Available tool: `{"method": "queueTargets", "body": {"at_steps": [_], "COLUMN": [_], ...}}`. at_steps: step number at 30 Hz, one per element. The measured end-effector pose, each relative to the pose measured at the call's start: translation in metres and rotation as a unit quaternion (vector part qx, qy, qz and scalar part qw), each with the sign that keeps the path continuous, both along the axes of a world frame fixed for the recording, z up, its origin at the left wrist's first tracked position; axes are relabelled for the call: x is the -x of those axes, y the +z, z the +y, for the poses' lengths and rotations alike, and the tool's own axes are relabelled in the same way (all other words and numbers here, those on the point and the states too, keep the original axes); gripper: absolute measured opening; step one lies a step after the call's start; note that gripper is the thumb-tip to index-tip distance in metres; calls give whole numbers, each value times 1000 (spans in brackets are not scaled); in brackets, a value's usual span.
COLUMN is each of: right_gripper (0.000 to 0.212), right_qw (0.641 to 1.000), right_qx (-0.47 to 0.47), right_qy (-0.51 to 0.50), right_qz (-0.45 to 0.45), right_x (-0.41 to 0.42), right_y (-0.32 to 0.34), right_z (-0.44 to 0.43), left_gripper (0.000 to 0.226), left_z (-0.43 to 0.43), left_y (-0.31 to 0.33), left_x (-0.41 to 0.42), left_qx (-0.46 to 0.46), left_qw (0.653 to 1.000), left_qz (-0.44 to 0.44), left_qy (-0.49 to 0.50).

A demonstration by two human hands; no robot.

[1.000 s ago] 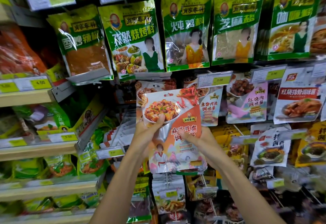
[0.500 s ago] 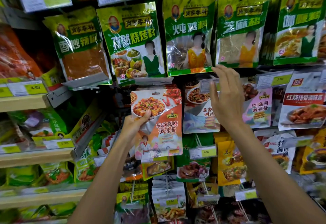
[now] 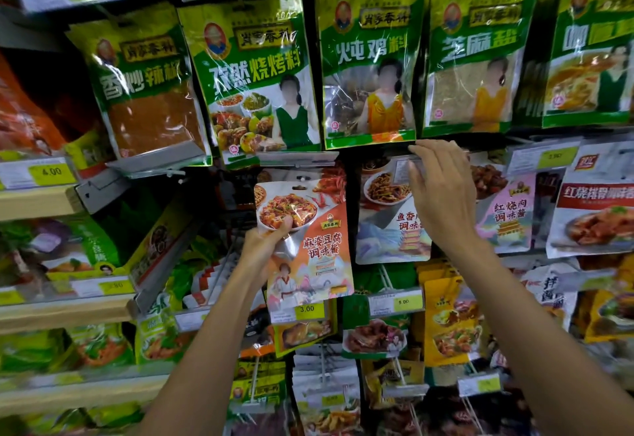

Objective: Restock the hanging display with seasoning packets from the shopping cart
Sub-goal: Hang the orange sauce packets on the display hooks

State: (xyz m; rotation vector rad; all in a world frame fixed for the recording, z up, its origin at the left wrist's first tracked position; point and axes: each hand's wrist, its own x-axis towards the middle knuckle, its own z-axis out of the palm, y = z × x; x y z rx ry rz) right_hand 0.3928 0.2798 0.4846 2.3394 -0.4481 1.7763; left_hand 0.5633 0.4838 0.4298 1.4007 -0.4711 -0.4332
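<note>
My left hand (image 3: 264, 247) grips an orange mapo-tofu seasoning packet (image 3: 310, 250) by its left edge, thumb on the dish picture. The packet hangs upright in front of a matching packet on the hanging display (image 3: 298, 162), its hang hole just below the rail. My right hand (image 3: 442, 195) is raised to the neighbouring peg on the right. Its thumb and fingers pinch the clear price tag holder (image 3: 406, 169) above a pale fish-flavour sauce packet (image 3: 391, 229). The shopping cart is out of view.
Large green seasoning bags (image 3: 368, 65) hang in a row above both hands. More sauce packets (image 3: 593, 205) hang at right, and yellow ones (image 3: 449, 319) below. Wooden shelves (image 3: 37, 198) with green bags stand at left. Price tags (image 3: 307, 310) jut out on pegs below the held packet.
My right hand let go of the packet, rose to the right-hand peg and took hold of its price tag holder. My left hand moved the packet left and up toward its peg.
</note>
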Motion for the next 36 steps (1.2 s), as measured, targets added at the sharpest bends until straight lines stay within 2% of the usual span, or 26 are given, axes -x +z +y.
{"method": "queueTargets", "body": {"at_steps": [3,6,7,10,11,14,17,20,21,30,33,36], "right_gripper": [24,24,24,24,24,24,24,25,25,25,26,27], "right_qw": [1000,1000,1000,1000,1000,1000,999,999,999,999,999,999], "right_qx": [-4,-9,-11,-17,-20,-23,-24,-17,-15,-4,12,27], "right_qy": [9,6,6,10,12,13,17,17,16,3,-7,-19], "right_qz": [-11,-15,-16,-17,-17,-17,-20,-22,-23,-33,-42,-40], "right_x": [1,1,1,0,0,0,0,0,1,0,1,-1], "right_y": [-2,-1,-1,-1,-1,-1,0,0,0,-3,-5,-9], "right_z": [0,0,0,2,2,2,2,1,1,-1,-1,-1], "left_gripper": [26,12,15,45,45,37,44,18,16,25,22,30], "left_z": [1,3,3,6,6,6,1,0,0,-2,-5,-12], "left_y": [-2,-2,-1,7,10,15,12,8,5,7,4,3], "left_x": [-2,0,1,1,0,-2,-4,-5,-5,-8,-9,-12], "left_qx": [-11,-12,-10,-3,3,19,9,14,16,13,19,18], "left_qw": [999,996,995,994,994,995,995,996,997,998,999,999], "left_qz": [-47,-93,-97,-108,-110,-100,-97,-83,-77,-59,-45,-22], "left_qy": [4,-10,-15,-17,-14,-10,-11,-9,-8,-3,4,19]}}
